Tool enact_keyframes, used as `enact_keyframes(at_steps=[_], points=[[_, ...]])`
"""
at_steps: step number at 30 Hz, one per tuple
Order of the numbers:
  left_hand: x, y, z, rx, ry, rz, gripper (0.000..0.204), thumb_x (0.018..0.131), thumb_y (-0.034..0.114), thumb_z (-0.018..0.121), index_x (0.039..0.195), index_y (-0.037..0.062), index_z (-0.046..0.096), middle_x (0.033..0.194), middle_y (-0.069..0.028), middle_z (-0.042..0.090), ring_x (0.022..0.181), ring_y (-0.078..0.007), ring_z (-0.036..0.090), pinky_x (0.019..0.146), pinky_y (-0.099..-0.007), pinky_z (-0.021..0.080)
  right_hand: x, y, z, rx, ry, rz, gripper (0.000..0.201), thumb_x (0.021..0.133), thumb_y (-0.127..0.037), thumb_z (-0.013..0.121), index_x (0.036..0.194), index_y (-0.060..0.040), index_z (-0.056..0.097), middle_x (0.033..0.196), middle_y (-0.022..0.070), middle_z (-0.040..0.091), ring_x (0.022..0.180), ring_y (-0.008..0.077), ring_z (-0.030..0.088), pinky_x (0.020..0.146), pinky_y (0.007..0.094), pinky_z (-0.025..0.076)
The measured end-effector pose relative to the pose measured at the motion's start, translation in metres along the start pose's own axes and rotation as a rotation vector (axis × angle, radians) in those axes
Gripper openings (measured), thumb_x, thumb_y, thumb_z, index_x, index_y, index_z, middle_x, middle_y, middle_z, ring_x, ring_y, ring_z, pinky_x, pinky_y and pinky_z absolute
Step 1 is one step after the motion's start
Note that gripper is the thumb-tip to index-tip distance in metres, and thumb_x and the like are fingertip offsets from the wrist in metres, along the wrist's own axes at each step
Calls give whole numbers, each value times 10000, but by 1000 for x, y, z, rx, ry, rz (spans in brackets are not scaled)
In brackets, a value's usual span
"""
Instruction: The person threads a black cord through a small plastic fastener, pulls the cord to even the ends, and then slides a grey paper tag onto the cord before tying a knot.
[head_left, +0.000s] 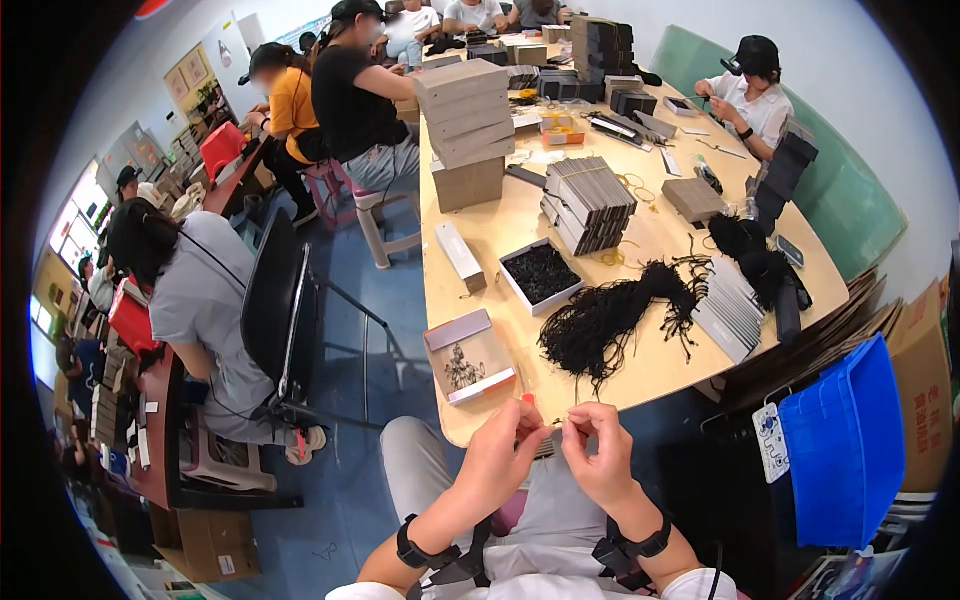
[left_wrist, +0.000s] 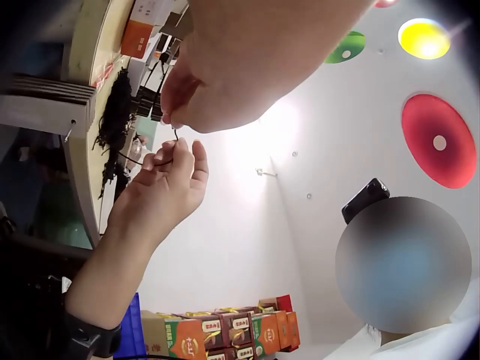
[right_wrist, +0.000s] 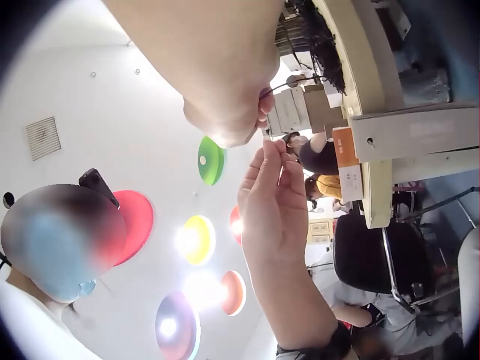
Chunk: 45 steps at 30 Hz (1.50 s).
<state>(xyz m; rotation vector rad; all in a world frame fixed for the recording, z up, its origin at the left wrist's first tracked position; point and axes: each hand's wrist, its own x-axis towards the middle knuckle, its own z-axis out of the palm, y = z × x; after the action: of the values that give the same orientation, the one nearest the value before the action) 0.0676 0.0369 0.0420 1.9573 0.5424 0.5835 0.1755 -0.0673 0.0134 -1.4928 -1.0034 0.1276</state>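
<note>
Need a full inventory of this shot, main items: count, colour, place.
Table: one, light wood, centre
Cord bundle: one, black, near edge
White tray: one, black pieces inside, mid-table
Shallow box: one, grey-orange, near-left corner
Tall box stack: one, grey, left edge
Fanned strips: many, grey, near right
Bin: one, blue, right
Chair: one, black, left
Other people: several, around tables
Thin cord: dark, between hands
Left hand, right hand: one each, pinching thin cord
</note>
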Motion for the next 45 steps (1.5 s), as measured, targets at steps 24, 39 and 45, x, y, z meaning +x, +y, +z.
enact_keyframes(at_steps=[24, 39, 45], points=[[-19, -20, 20, -562, 23, -57, 123, 864, 43, 637, 966, -8, 591, 882, -56, 611, 793, -124, 603, 713, -260, 504, -4, 7, -15, 975, -232, 687, 90, 876, -34, 612, 931, -10, 545, 804, 81, 631, 662, 123, 588, 594, 239, 469], [-19, -31, -9, -402, 496, 74, 130, 897, -3, 571, 1012, -17, 513, 896, -79, 582, 884, -146, 587, 820, -270, 467, 7, 29, -62, 1396, 93, 444, 214, 933, -158, 510, 1008, 31, 576, 835, 190, 662, 695, 257, 626, 609, 339, 493], [-43, -22, 28, -637, 174, -84, 409, 869, -32, 600, 1230, 2, 408, 921, -98, 620, 1015, -210, 613, 883, -301, 478, 13, 5, -37, 536, -211, 591, 123, 907, -104, 580, 898, 12, 617, 687, 72, 647, 534, 55, 545, 482, 184, 395]])
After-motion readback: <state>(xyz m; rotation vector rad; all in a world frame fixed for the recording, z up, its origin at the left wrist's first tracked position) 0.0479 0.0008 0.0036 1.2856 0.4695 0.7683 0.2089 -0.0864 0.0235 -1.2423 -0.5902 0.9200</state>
